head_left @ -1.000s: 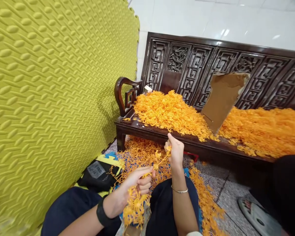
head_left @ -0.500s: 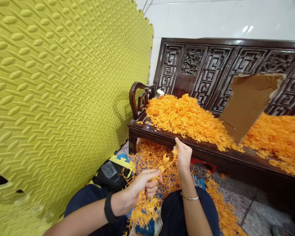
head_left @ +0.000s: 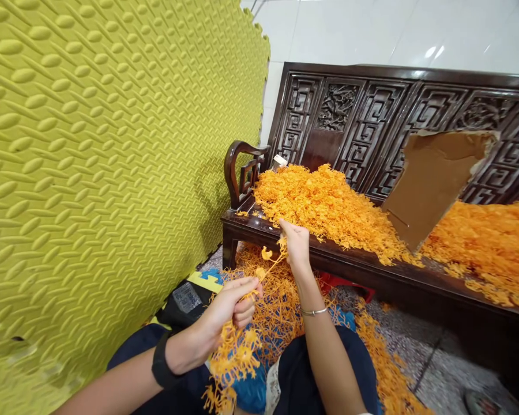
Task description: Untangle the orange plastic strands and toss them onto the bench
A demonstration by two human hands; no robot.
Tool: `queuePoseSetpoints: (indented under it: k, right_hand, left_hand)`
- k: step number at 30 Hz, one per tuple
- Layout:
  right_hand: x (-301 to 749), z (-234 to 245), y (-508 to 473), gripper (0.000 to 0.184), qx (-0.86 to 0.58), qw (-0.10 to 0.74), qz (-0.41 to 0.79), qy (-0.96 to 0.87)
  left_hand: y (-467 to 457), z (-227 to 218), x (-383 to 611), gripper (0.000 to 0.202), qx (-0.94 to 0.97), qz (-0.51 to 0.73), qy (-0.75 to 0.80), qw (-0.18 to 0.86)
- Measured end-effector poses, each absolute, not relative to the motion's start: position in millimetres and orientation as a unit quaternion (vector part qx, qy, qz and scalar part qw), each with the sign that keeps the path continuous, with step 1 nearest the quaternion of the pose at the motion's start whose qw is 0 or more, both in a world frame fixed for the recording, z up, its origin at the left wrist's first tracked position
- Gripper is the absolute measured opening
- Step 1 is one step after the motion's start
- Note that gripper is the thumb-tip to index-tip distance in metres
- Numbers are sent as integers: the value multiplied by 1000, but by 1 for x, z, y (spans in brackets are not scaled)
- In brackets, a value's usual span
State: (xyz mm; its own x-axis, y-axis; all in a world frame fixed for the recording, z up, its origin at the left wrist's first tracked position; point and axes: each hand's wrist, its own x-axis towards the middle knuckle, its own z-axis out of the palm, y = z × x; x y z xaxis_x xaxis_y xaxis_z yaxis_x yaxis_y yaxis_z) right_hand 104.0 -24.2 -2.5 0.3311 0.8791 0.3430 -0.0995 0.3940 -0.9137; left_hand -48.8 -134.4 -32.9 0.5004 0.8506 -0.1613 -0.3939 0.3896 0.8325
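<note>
My left hand (head_left: 233, 305) is closed around a bunch of orange branching plastic pieces (head_left: 237, 354), which hang below the fist over my lap. A thin orange strand (head_left: 273, 265) with small round bits on it runs up from the left fist to my right hand (head_left: 297, 245). The right fingers are pinched on the strand's upper end, close to the bench's front edge. Under both hands, loose orange strands (head_left: 281, 305) cover the floor between my knees, with blue showing beneath them.
A dark carved wooden bench (head_left: 268, 230) carries a heap of orange pieces (head_left: 315, 196) and a second pile (head_left: 493, 242), parted by a leaning cardboard sheet (head_left: 436, 178). A yellow foam mat wall (head_left: 112, 144) stands at left. A black bag (head_left: 185, 300) and a red object (head_left: 346, 285) lie low.
Both hands have shifted left together, the right one also upward, with the strand still stretched between them. The hanging bunch has moved left with the left hand.
</note>
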Motion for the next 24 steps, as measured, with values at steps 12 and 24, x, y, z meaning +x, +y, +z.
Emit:
queuePoseSetpoints:
  k: [12, 24]
  right_hand:
    - [83, 26, -13, 54, -410, 687, 322, -506]
    - [69, 47, -72, 52, -342, 614, 275, -656]
  left_hand:
    - [-137, -9, -60, 29, 419, 449, 337, 713]
    - [-130, 3, -82, 40, 625, 488, 449, 412]
